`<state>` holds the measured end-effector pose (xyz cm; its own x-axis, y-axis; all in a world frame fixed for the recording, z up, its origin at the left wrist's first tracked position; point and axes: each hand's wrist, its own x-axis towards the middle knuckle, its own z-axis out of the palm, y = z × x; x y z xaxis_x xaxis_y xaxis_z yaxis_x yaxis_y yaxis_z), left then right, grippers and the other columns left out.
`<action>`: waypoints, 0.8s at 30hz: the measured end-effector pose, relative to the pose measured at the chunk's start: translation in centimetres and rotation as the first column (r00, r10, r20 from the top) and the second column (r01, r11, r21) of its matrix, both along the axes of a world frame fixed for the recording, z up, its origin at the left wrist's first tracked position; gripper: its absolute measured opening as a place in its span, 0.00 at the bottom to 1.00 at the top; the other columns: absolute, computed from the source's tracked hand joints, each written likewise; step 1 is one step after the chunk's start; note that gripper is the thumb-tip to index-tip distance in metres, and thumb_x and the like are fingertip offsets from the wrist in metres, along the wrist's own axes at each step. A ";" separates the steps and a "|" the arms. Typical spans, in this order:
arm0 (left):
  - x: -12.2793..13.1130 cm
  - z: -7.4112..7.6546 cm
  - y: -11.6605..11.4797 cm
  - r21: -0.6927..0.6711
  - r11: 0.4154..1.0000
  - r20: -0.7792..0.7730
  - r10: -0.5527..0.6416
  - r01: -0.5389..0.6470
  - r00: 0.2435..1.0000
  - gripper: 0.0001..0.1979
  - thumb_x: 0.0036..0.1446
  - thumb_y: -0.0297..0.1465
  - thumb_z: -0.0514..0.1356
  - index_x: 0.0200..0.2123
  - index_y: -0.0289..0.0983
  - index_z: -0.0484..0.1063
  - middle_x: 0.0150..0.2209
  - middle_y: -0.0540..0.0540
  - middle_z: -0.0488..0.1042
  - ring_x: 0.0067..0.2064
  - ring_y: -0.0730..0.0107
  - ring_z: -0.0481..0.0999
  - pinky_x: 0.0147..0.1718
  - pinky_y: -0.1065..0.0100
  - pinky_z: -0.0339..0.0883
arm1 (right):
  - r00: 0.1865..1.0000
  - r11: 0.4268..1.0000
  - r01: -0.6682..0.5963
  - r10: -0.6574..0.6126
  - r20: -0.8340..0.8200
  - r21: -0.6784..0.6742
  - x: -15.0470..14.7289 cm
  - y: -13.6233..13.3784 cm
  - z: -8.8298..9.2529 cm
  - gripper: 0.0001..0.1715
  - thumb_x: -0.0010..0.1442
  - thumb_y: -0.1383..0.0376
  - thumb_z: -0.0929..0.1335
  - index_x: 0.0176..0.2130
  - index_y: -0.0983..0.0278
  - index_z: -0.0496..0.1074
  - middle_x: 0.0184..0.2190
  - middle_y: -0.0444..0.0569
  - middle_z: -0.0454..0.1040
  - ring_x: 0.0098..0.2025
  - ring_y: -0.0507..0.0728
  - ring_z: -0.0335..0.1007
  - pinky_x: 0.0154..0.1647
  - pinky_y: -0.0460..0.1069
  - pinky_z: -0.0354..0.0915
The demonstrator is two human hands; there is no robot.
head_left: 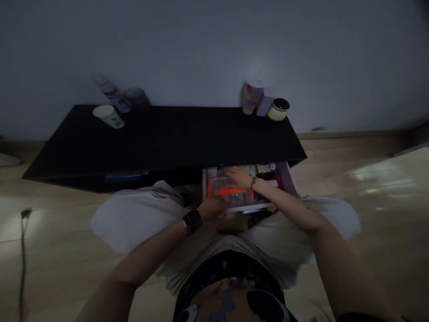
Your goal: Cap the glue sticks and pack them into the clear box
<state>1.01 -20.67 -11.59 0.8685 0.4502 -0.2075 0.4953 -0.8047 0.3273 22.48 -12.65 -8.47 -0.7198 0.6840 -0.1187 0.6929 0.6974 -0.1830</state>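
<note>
Inside the drawer (248,206), both hands (212,207) (241,177) rest, fingers open, on a plastic box (228,191).

**Two hands, one open drawer, six things on top**

One left hand (211,206), one right hand (241,176), one drawer (248,206) holding one clear plastic box (229,192). One wristwatch (192,220), one bracelet (253,182). The black tabletop (161,138) carries one white paper cup (107,116), one pink-printed cup (253,97), one bottle (110,91), one dark jar (136,99), one cream tin (279,109), one lilac card (264,106).
</note>
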 end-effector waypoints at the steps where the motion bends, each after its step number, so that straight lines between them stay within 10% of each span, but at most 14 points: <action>1: -0.1 -0.1 0.3 0.030 0.999 0.015 0.013 -0.014 1.000 0.19 0.60 0.33 0.63 0.54 0.38 0.73 0.51 0.38 0.78 0.56 0.55 0.75 0.54 0.58 0.68 | 1.000 1.000 -0.005 0.005 -0.006 0.002 0.6 0.2 0.6 0.40 0.63 0.43 0.67 0.59 0.70 0.69 0.53 0.63 0.73 0.54 0.64 0.66 0.55 0.56 0.62; 9: 0.0 0.1 2.8 0.304 0.948 0.101 0.066 -0.094 0.993 0.26 0.59 0.31 0.64 0.60 0.36 0.69 0.68 0.35 0.61 0.70 0.48 0.58 0.67 0.46 0.51 | 0.995 0.998 -0.021 0.015 0.095 0.064 3.9 -0.7 -0.8 0.70 0.49 0.36 0.72 0.73 0.71 0.47 0.72 0.70 0.46 0.74 0.75 0.39 0.70 0.68 0.41; 24: 0.4 0.6 9.9 0.361 0.872 0.142 0.300 -0.332 0.943 0.37 0.61 0.33 0.60 0.70 0.28 0.54 0.71 0.31 0.52 0.73 0.51 0.49 0.70 0.47 0.43 | 0.997 0.976 0.069 -0.064 -0.033 0.205 4.0 2.6 -3.6 0.51 0.58 0.55 0.74 0.70 0.72 0.56 0.70 0.64 0.55 0.73 0.66 0.47 0.72 0.62 0.49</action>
<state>1.41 -10.80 -11.02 0.6729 0.7336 0.0947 0.7292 -0.6794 0.0821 26.50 -10.00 -12.06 -0.6730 0.7381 0.0477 0.7357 0.6747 -0.0590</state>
